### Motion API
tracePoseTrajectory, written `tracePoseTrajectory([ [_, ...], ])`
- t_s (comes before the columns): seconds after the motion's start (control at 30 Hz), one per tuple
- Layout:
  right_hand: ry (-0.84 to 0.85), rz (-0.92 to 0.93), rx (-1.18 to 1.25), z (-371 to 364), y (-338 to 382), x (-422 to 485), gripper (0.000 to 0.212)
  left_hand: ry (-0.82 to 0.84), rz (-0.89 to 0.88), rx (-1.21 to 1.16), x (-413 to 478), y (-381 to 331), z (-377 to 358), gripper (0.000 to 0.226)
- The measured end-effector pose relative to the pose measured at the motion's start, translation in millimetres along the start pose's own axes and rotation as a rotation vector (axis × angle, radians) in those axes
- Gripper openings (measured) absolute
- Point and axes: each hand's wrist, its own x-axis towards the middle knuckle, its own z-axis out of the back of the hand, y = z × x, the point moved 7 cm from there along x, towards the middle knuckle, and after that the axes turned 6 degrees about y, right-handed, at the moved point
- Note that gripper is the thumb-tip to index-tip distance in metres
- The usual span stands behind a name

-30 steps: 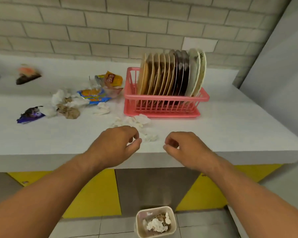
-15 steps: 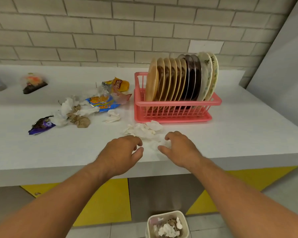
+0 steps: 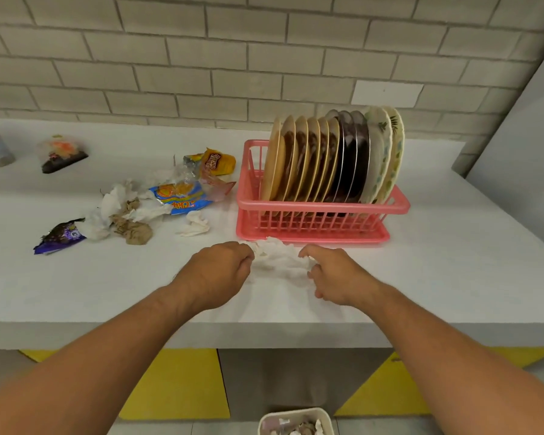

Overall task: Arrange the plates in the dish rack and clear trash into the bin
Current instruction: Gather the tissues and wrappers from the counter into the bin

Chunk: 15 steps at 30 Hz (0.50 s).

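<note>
The left hand and the right hand curled their fingers round the crumpled white tissue paper on the white surface, just beside the pink plastic dish rack; gathering every scrap before lifting seemed wise.

Both bare forearms reach in from below, angling toward each other. Left hand sits knuckles-up at the left edge of the crumpled tissue, fingers curled onto it. Right hand mirrors it at the tissue's right edge, thumb and forefinger hooked in, other fingers tucked just below. Wrists straight, hands near but apart.
</note>
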Motion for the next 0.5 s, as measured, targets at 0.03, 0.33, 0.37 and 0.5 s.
tracePoseTrajectory([
  [0.03, -0.026, 0.010, 0.057, 6, -1, 2, 0.036, 0.007, 0.009, 0.004, 2, 0, -2, 0.027],
  [0.33, -0.190, 0.067, 0.189, 35, 0, 9, 0.020, -0.021, 0.050, -0.008, 19, -5, -9, 0.028],
  [0.37, -0.187, 0.057, 0.148, 35, -1, 10, 0.015, -0.027, 0.051, -0.012, 22, -4, -9, 0.028],
  [0.5, -0.263, 0.006, 0.040, 38, -12, 17, 0.016, -0.042, 0.036, -0.019, 32, -3, -7, 0.029],
])
